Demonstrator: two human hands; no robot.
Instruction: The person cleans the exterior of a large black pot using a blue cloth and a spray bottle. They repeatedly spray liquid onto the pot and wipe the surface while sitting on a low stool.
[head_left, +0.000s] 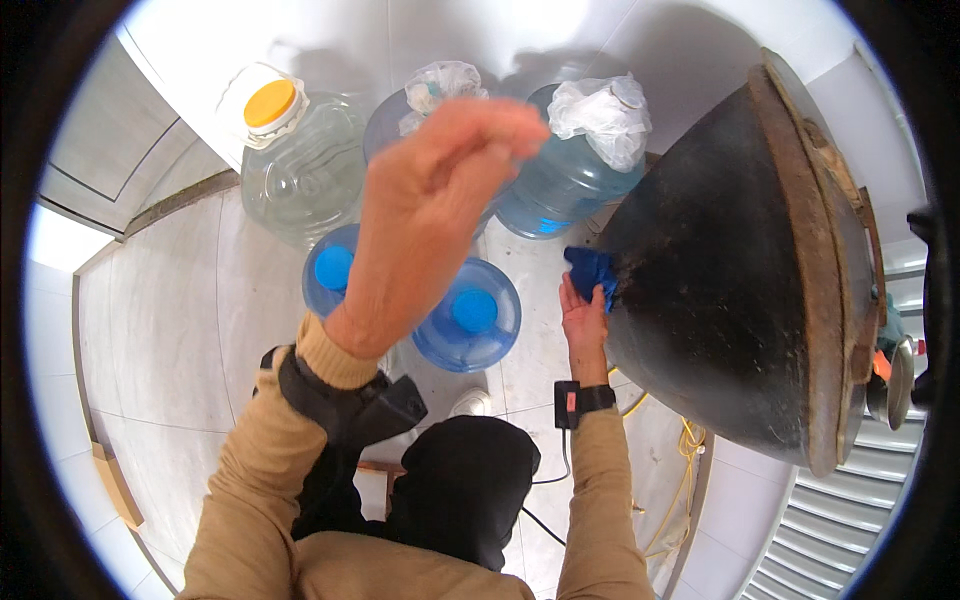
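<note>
My left hand is raised close to the camera above the water bottles, fingers bent together; whether anything small is between them cannot be told. My right hand holds a blue cloth against the dark rounded side of a large black vat with a rusty rim. Below my left hand stand a blue water bottle with a blue cap and another blue-capped bottle, partly hidden by the wrist.
At the wall stand a clear jug with a yellow lid and large bottles with plastic bags on their necks, one bluish bottle beside the vat. A yellow hose lies on the floor near a ribbed metal panel.
</note>
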